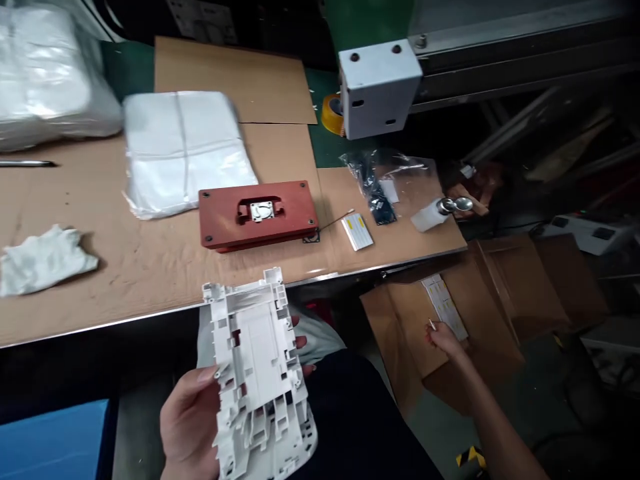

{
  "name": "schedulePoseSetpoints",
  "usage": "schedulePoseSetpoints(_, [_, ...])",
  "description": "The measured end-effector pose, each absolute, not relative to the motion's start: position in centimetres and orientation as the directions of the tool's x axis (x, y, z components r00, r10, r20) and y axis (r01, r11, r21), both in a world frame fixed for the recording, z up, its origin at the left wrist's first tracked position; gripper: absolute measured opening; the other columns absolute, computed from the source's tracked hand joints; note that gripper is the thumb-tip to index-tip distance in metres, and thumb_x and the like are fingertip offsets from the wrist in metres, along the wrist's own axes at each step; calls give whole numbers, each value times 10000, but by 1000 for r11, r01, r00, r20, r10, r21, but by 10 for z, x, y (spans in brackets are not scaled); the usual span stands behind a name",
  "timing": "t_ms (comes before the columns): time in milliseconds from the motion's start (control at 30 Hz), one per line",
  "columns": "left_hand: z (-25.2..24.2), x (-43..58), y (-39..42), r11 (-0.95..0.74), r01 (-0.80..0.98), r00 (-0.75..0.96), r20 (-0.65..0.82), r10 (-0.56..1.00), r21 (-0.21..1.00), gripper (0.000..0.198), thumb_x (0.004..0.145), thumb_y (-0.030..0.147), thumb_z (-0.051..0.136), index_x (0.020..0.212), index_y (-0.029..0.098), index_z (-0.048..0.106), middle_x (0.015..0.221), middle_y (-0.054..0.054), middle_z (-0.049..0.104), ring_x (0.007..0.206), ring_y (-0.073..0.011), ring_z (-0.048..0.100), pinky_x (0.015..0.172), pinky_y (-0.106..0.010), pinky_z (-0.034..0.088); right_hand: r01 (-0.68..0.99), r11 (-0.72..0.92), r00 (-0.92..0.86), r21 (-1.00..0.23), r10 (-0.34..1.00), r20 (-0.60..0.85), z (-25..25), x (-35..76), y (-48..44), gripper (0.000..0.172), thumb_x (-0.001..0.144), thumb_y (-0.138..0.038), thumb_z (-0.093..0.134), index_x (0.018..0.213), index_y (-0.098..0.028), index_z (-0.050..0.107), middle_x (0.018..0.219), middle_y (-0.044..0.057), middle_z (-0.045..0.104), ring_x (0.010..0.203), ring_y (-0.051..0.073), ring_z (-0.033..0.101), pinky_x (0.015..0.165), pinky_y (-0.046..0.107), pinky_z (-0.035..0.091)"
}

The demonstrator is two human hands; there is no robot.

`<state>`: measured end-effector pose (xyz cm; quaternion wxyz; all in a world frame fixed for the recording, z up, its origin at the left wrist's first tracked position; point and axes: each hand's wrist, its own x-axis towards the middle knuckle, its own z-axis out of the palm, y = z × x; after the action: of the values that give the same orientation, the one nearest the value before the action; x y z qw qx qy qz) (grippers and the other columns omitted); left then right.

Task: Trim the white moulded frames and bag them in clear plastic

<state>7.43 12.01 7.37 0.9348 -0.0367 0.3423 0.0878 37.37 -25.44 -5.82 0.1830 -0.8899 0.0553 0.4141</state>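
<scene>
My left hand (193,413) is wrapped round a white plastic housing (260,353), an open frame with many ribs and clips. Its inner side faces me, tilted below the table edge. Away to the right, my right hand (446,340) reaches over an open cardboard box (400,327), its fingers pinched on a small thin white piece (433,325) whose kind I cannot make out. Just beyond those fingers, flat white packs with yellow marks (445,307) lie in the box. A red fixture block (257,215) with a small metallic part in its recess sits on the table.
On the cardboard-covered table are a stack of white bags (185,147), a crumpled white glove or cloth (47,260), a white flat pack (357,231), a plastic bag with dark parts (377,193) and a pump bottle (427,215). Yellow tape (331,115) lies by a white metal box (380,90).
</scene>
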Motion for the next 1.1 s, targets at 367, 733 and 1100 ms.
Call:
schedulePoseSetpoints(367, [71,94,96,997,-74,788,-612,72,21,622,748,356,655,1338,159,640,1324,-192,670,1259,-549,536,1049,-745,388,139,-717,917,-683,354,-185,-7,392,-74,373,996,-440,500,1223,-180,642,1179,106,693,1052,229,660,970,402,500])
schedulePoseSetpoints(733, [87,90,97,935,-307,638,-691,341,178,609,693,218,632,1298,147,632,1126,-171,754,1098,-452,674,1045,-646,430,284,-656,774,-699,587,-237,44,401,30,623,772,-333,716,1324,-78,585,1082,174,727,1059,329,663,947,466,500])
schedulePoseSetpoints(1100, [69,103,85,810,-389,405,-708,578,439,686,729,134,636,1397,242,527,1097,-52,744,1055,-292,669,947,-386,495,495,-462,414,-736,870,-268,75,234,32,438,865,-438,657,1249,-233,602,1142,113,654,1026,333,675,845,476,561])
